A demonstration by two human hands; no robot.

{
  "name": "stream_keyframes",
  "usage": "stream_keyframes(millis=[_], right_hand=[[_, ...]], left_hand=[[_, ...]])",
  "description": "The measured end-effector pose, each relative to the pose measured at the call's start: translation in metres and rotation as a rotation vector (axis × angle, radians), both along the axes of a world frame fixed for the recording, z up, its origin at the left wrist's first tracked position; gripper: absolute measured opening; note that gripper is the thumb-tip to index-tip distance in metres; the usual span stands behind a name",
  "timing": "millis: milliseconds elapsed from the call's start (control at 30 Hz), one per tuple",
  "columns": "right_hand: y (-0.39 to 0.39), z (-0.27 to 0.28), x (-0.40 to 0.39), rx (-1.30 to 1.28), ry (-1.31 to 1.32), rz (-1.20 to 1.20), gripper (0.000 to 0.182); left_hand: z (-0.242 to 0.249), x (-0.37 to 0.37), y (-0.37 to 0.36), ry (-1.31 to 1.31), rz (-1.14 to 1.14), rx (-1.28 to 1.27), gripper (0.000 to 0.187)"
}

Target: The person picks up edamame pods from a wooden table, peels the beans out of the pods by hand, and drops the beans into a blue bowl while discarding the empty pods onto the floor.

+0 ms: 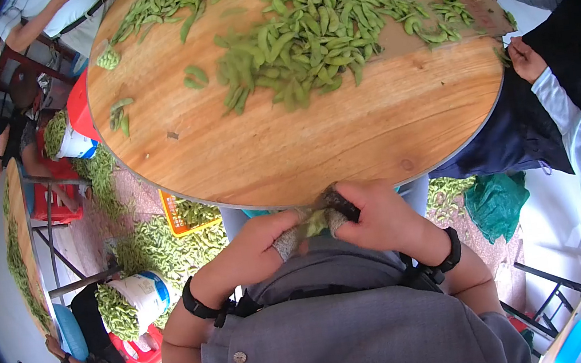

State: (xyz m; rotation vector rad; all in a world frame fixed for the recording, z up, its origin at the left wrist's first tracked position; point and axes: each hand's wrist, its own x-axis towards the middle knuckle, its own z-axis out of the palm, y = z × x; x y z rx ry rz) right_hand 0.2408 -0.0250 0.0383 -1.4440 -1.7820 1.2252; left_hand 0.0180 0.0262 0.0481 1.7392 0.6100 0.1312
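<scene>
My left hand (259,250) is closed just off the near edge of the table, with a grey wrapping on a finger. A blurred green soybean pod (316,222) shows at its fingertips, between the two hands. My right hand (377,215) is closed beside it, also with grey wrapping on a finger. A small dark piece (341,203) is at its thumb and fingertips; I cannot make out whether it is held or worn. Beyond the hands, a large heap of green soybean pods (314,28) covers the far part of the round wooden table (301,147).
Another person's hands (528,60) are at the table's right edge. White buckets (137,301) of pods stand at left, by an orange crate (176,215). Pods cover the floor (160,250). A green bag (496,202) lies at right. Other people sit at left.
</scene>
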Motion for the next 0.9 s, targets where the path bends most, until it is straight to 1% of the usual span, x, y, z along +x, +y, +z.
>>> stream_keyframes(millis=[67,100,167,200,267,300,367,500,567,600,667,700,767,800,867,900], right_hand=[[-0.002,-0.004,-0.001,0.159,-0.09,-0.147,0.023],[-0.004,-0.003,-0.002,0.158,-0.091,-0.145,0.023],[-0.005,0.002,-0.006,0.334,-0.104,-0.144,0.022],[-0.004,0.0,-0.007,0.334,-0.107,-0.143,0.022],[-0.004,-0.007,-0.01,0.322,-0.172,-0.101,0.023],[-0.004,-0.005,-0.011,0.322,-0.176,-0.1,0.023],[-0.005,-0.002,-0.013,0.247,-0.204,-0.104,0.025],[-0.006,-0.005,-0.015,0.278,-0.248,-0.181,0.024],[-0.008,-0.005,-0.011,0.256,-0.261,-0.224,0.023],[-0.01,-0.006,-0.008,0.252,-0.26,-0.225,0.023],[-0.018,-0.011,-0.002,0.294,-0.266,-0.108,0.022],[-0.022,-0.016,-0.004,0.291,-0.264,-0.109,0.022],[-0.03,-0.026,-0.008,0.397,-0.268,-0.036,0.022],[-0.031,-0.026,-0.008,0.398,-0.266,-0.036,0.022],[-0.034,-0.027,-0.007,0.477,-0.172,0.014,0.022],[-0.037,-0.027,-0.006,0.478,-0.17,0.014,0.022]], left_hand=[[-0.002,-0.004,-0.003,0.081,0.198,0.079,0.026],[-0.005,-0.003,-0.004,0.08,0.2,0.077,0.026],[-0.013,0.003,-0.008,0.02,0.33,0.215,0.018],[-0.014,0.005,-0.008,0.017,0.331,0.213,0.018],[-0.016,0.011,-0.006,-0.069,0.162,0.311,0.032],[-0.016,0.013,-0.005,-0.072,0.163,0.312,0.032],[-0.016,0.018,-0.006,0.017,0.097,0.288,0.034],[-0.01,0.026,-0.013,0.082,0.117,0.322,0.034],[-0.004,0.027,-0.015,0.175,0.216,0.247,0.036],[-0.009,0.024,-0.013,0.177,0.214,0.244,0.036],[-0.022,0.016,-0.002,0.035,0.54,0.392,0.03],[-0.021,0.016,0.001,0.038,0.538,0.39,0.03],[-0.017,0.016,0.006,0.043,0.507,0.493,0.027],[-0.015,0.019,0.007,0.044,0.508,0.494,0.027],[-0.012,0.032,0.006,0.087,0.454,0.787,0.035],[-0.012,0.038,0.006,0.089,0.453,0.788,0.035]])
